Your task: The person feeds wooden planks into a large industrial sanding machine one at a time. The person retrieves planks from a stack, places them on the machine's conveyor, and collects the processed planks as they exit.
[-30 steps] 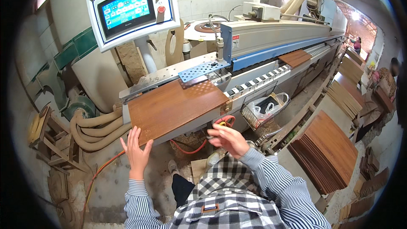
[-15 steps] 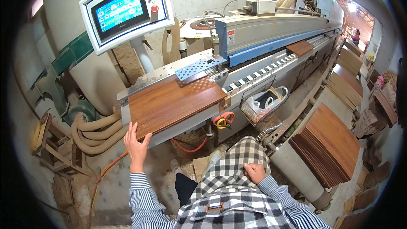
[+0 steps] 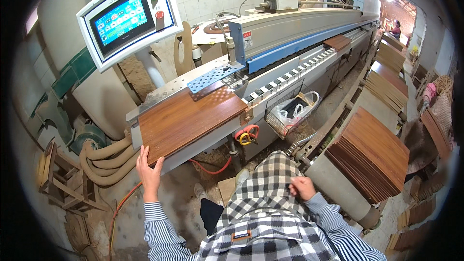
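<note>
A reddish-brown wood-grain board [image 3: 188, 123] lies flat on the infeed table of a long edge-banding machine [image 3: 299, 34]. At its near left corner rests my left hand [image 3: 148, 175], open, with the fingers and thumb spread along the edge. Part of the board's far side is under a blue perforated plate [image 3: 212, 78]. My right hand [image 3: 302, 188] is curled shut in front of the checked apron [image 3: 270, 179], with nothing visible in it. To its right, a stack of similar brown boards [image 3: 372, 152] sits on a roller conveyor [image 3: 333, 191].
A control panel with a lit screen [image 3: 124, 19] stands at the upper left. Another brown board [image 3: 337, 42] is farther along the machine. A wire basket [image 3: 292, 111] with plastic bags hangs on its front. Thick hoses [image 3: 108, 164] curve at the left. Another person [image 3: 395, 30] is far back.
The whole view has shifted, moving the machine left in the picture. My right hand has moved right, toward the stacked boards. My left hand stays at the board's corner.
</note>
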